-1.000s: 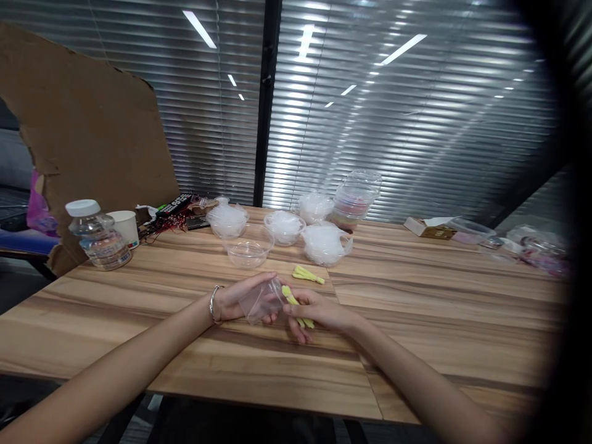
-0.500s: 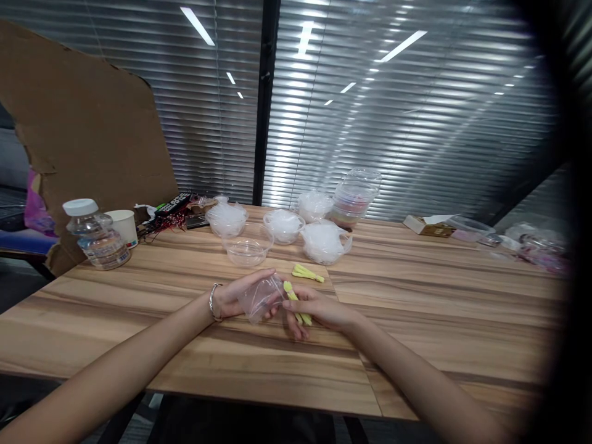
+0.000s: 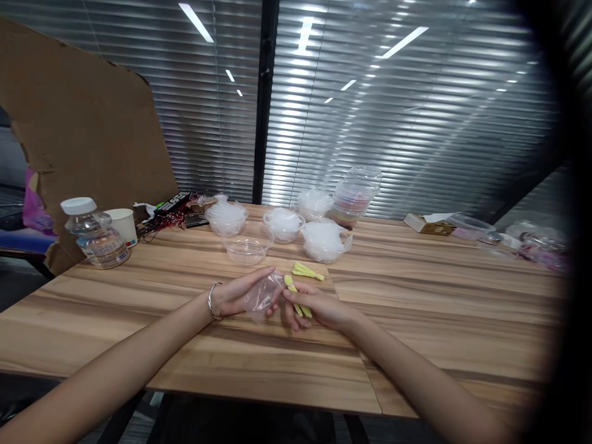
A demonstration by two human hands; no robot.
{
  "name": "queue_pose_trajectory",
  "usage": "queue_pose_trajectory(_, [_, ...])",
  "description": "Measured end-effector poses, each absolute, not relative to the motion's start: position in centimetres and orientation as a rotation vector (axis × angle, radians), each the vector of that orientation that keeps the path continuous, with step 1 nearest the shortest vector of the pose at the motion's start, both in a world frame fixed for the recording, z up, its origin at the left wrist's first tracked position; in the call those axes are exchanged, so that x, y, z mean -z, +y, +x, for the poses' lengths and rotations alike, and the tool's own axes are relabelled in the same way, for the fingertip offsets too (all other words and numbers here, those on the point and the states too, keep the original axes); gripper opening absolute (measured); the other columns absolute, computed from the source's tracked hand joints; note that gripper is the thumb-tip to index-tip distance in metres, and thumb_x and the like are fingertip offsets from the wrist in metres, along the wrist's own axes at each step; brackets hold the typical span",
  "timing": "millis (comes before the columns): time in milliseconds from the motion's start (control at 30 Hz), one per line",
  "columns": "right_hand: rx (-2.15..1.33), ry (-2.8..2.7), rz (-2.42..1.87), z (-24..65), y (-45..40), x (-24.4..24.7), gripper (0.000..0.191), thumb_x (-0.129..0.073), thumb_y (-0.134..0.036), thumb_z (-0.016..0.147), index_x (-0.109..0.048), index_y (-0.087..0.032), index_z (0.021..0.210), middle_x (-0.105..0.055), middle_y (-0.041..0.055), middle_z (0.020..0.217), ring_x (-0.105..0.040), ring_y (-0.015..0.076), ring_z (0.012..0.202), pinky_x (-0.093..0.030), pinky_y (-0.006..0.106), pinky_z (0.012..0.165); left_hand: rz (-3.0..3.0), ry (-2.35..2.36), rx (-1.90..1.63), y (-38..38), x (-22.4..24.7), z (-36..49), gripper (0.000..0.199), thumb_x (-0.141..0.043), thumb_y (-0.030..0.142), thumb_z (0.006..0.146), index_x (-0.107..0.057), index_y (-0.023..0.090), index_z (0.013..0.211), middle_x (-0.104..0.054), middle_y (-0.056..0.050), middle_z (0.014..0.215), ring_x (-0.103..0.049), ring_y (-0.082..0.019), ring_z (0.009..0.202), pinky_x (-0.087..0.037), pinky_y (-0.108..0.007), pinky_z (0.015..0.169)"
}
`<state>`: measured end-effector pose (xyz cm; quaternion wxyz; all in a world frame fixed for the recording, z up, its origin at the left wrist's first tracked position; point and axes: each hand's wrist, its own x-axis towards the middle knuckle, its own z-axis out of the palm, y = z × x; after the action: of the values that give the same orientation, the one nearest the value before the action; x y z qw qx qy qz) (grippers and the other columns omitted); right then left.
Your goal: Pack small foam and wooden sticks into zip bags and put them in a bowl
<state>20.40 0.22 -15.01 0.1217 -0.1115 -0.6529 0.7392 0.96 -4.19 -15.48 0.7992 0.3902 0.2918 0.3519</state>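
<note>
My left hand [image 3: 237, 295] holds a small clear plastic bag [image 3: 263, 297] between thumb and fingers. Close beside it, my right hand [image 3: 319, 306] grips a yellow bundle [image 3: 298, 297] that looks like folded strips, its top end near the bag's edge. A second yellow bundle [image 3: 308, 271] lies on the wooden table just behind my right hand. Behind my left hand stands a clear round bowl [image 3: 247, 250] with its lid raised at the back.
Several bowls with whitish plastic [image 3: 326, 240] stand behind, beside a stack of clear containers [image 3: 354, 196]. At left are a bottle [image 3: 99, 237], a paper cup [image 3: 124, 228] and red wires [image 3: 169, 222]. A small box [image 3: 429, 226] lies at right.
The fingers of my right hand have curled in a little under the yellow bundle. The bag in my left hand has shifted slightly and looks more crumpled.
</note>
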Motion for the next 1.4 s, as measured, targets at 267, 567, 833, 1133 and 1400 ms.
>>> queue_pose_trajectory(267, [-2.201, -1.764, -0.426, 20.3, 0.3, 15.3, 0.036, -0.045, -0.047, 0.089, -0.056, -0.012, 0.084, -0.058, 0.0016, 0.055, -0.044, 0.007, 0.04, -0.024, 0.017, 0.034, 0.804, 0.675, -0.74, -4.7, 14.8, 0.8, 0.05, -0.041, 0.055, 0.086, -0.063, 0.012, 0.093, -0.065, -0.011, 0.084, -0.061, -0.021, 0.077, -0.049, -0.03, 0.065])
queue_pose_trajectory(567, [-2.406, -1.136, -0.403, 19.8, 1.4, 16.0, 0.039, -0.038, -0.049, 0.092, -0.054, -0.016, 0.079, -0.031, -0.0072, 0.042, -0.016, 0.0046, 0.037, -0.012, 0.02, 0.039, 0.782, 0.626, -1.08, -4.8, 14.8, 1.4, 0.037, -0.047, 0.043, 0.088, -0.053, 0.021, 0.118, -0.058, -0.01, 0.109, -0.06, -0.018, 0.076, -0.049, -0.031, 0.065])
queue_pose_trajectory(833, [-2.39, -1.013, -0.278, 19.9, 2.0, 16.2, 0.038, -0.039, -0.049, 0.09, -0.055, -0.019, 0.107, -0.032, -0.0069, 0.046, -0.019, 0.006, 0.04, -0.013, 0.02, 0.043, 1.026, 0.755, -1.254, -5.3, 14.6, 2.1, 0.038, -0.059, 0.03, 0.084, -0.048, 0.025, 0.12, -0.056, -0.009, 0.115, -0.058, -0.018, 0.091, -0.044, -0.034, 0.084])
queue_pose_trajectory(1133, [-2.285, -0.958, -0.308, 20.0, 2.3, 16.3, 0.026, -0.053, -0.038, 0.082, -0.056, -0.017, 0.097, -0.048, -0.0013, 0.059, -0.04, 0.0097, 0.051, -0.028, 0.022, 0.052, 1.655, 1.026, -1.205, -5.7, 15.0, 2.9, 0.05, -0.068, 0.026, 0.076, -0.046, 0.024, 0.121, -0.053, -0.009, 0.121, -0.049, -0.024, 0.114, -0.038, -0.039, 0.099])
queue_pose_trajectory(1400, [-1.893, -1.228, -0.35, 19.7, 1.5, 15.7, 0.022, -0.06, -0.038, 0.082, -0.054, -0.018, 0.089, -0.055, 0.0012, 0.076, -0.048, 0.0092, 0.061, -0.033, 0.019, 0.052, 1.89, 1.162, -1.199, -5.8, 15.1, 3.1, 0.052, -0.068, 0.027, 0.076, -0.045, 0.023, 0.122, -0.054, -0.009, 0.121, -0.051, -0.024, 0.112, -0.039, -0.04, 0.1])
